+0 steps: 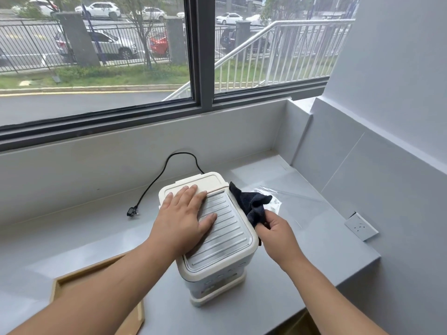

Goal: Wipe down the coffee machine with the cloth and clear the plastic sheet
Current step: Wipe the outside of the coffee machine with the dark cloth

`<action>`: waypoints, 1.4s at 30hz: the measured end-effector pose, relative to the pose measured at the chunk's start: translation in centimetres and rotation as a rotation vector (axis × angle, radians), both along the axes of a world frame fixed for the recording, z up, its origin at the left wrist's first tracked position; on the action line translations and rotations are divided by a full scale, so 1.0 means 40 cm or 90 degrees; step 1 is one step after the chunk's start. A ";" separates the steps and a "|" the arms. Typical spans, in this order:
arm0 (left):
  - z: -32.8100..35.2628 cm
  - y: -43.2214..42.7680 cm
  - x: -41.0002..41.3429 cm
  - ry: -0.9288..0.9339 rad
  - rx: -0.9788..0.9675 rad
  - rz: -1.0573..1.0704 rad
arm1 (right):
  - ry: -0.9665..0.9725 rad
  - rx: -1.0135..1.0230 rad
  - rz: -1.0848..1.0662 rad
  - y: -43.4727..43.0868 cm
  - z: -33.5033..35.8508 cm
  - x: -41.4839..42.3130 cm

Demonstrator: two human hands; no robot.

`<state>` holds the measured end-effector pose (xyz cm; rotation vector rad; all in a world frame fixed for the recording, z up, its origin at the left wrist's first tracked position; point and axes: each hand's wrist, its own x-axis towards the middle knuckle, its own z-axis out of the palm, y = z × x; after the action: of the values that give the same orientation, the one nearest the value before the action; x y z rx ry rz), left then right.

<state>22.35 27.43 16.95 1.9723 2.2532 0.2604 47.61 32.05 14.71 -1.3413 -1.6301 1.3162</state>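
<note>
A cream coffee machine (225,240) with a ribbed grey top stands in the middle of the grey counter. My left hand (183,218) lies flat on its top, fingers spread, holding nothing. My right hand (275,232) pinches a dark navy cloth (251,205) against the machine's right side. Behind the cloth, a clear plastic sheet (285,193) lies flat on the counter to the machine's right.
The machine's black power cord (169,165) loops back to the wall and ends in an unplugged plug (131,212) at the left. A wooden tray (96,274) sits front left. A wall socket (361,227) is at the right. The counter edge (350,279) drops off front right.
</note>
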 end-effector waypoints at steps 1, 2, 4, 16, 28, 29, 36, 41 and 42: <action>0.000 -0.001 0.000 0.000 0.000 -0.001 | 0.001 -0.011 0.004 -0.013 0.001 0.010; 0.001 -0.002 0.001 0.000 0.001 -0.001 | -0.004 -0.019 0.011 -0.025 0.004 0.018; 0.002 -0.004 0.003 -0.003 0.008 -0.001 | -0.010 -0.027 0.020 -0.048 0.011 0.030; 0.008 -0.025 0.006 -0.034 0.056 -0.014 | -0.117 0.074 -0.036 -0.233 -0.022 0.034; 0.005 -0.131 0.018 -0.030 0.227 -0.162 | -0.249 0.209 0.085 -0.364 -0.016 -0.069; 0.000 -0.143 0.013 -0.040 0.236 -0.183 | -0.260 0.226 0.092 -0.369 -0.010 -0.076; -0.050 -0.228 -0.042 -0.093 0.279 -0.292 | -0.328 0.303 0.148 -0.404 0.021 -0.137; -0.067 -0.292 -0.059 -0.197 0.279 -0.138 | -0.389 0.360 0.218 -0.442 0.021 -0.186; -0.069 -0.305 -0.063 -0.227 0.243 -0.100 | -0.402 0.362 0.237 -0.447 0.024 -0.199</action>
<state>19.84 15.24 14.20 2.0519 1.9174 1.0000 39.64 14.17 15.67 -1.1791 -2.5358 0.5166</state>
